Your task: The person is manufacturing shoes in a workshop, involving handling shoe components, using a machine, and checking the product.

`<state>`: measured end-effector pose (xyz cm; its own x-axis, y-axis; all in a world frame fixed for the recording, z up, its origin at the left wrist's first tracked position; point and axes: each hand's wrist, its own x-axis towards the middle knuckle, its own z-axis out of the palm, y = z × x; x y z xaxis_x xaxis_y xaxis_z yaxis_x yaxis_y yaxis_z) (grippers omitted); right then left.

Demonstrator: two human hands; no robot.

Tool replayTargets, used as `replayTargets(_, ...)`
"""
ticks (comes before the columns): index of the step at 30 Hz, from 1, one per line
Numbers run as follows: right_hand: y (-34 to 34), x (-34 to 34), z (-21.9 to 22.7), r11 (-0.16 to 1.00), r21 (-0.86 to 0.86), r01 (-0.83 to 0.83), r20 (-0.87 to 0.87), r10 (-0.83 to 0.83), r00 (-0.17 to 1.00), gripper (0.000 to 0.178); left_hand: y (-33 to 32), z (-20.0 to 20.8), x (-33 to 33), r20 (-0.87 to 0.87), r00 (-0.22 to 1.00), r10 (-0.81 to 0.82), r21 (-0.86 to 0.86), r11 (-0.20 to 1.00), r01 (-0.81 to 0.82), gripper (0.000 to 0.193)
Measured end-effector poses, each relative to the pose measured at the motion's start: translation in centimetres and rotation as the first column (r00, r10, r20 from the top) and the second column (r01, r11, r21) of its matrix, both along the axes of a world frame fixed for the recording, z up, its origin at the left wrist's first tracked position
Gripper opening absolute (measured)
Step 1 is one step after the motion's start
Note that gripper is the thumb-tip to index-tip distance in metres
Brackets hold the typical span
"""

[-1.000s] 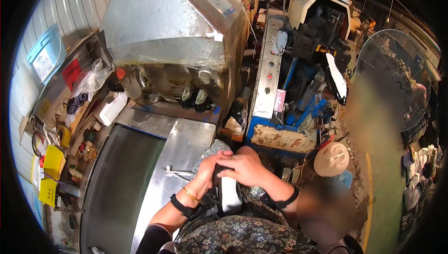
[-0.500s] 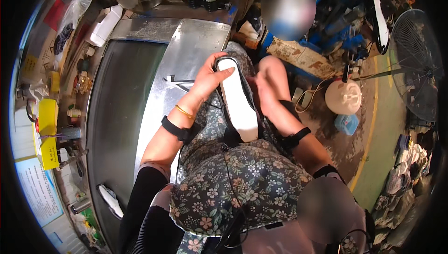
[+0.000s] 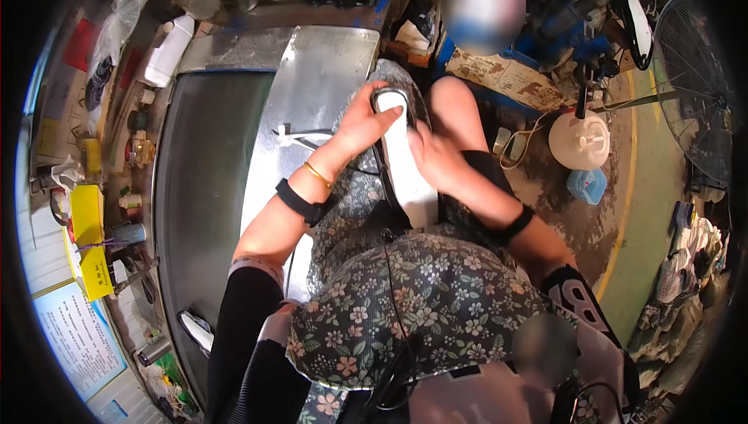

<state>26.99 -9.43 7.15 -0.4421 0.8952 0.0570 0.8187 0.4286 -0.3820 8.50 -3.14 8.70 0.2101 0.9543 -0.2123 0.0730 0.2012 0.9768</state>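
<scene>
My left hand (image 3: 372, 123) is closed round the far end of a shoe piece (image 3: 407, 161) with a white face and a black rim, its thumb lying on the white face. The piece rests lengthwise over my lap, on a dark flowered apron (image 3: 405, 299). Slightly smeared by motion, my right hand (image 3: 436, 155) lies over the right side of the white face; its fingers do not show clearly.
At left, a dark belt (image 3: 210, 182) runs beside a metal plate (image 3: 331, 73); a similar shoe piece (image 3: 199, 332) lies on it. A yellow box (image 3: 92, 241) sits far left. Rightward are a whitish plastic jug (image 3: 578, 140), a blue tub (image 3: 587, 186) and a fan (image 3: 697, 85).
My right hand has come from beside the shoe piece onto its white face. My left hand keeps its hold, and the view has shifted slightly.
</scene>
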Motion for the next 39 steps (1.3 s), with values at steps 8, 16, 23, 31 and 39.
replayTargets(8, -0.5, -1.6, 0.9, 0.618, -0.706, -0.346, -0.708, -0.636, 0.308, 0.066, -3.7, 2.4, 0.8, -0.169, 0.889, 0.427, -0.008, 0.901, -0.434, 0.048)
replayTargets(16, -1.8, -4.8, -0.3, 0.867, -0.480, -0.139, -0.794, -0.362, 0.488, 0.063, -5.7, 5.0, -1.8, -0.917, 0.393, 0.070, 0.160, 0.966, 0.202, 0.044)
replayTargets(23, -0.6, -0.8, -0.8, 0.819, -0.508, -0.269, -0.709, -0.220, 0.670, 0.075, -10.2, 0.0, -2.7, -0.377, 0.924, 0.065, 0.290, 0.956, 0.051, 0.066)
replayTargets(31, 12.6, -3.7, 1.8, 0.718, -0.694, -0.062, -0.675, -0.617, 0.404, 0.045, 4.7, 2.6, -1.1, -0.680, 0.729, 0.081, 0.144, 0.989, 0.025, 0.073)
replayTargets(39, 12.2, -5.2, 1.2, 0.991, -0.127, 0.047, -0.680, -0.122, 0.723, 0.033, 2.3, 3.7, -1.1, -0.947, 0.302, -0.112, 0.004, 0.933, 0.359, 0.040)
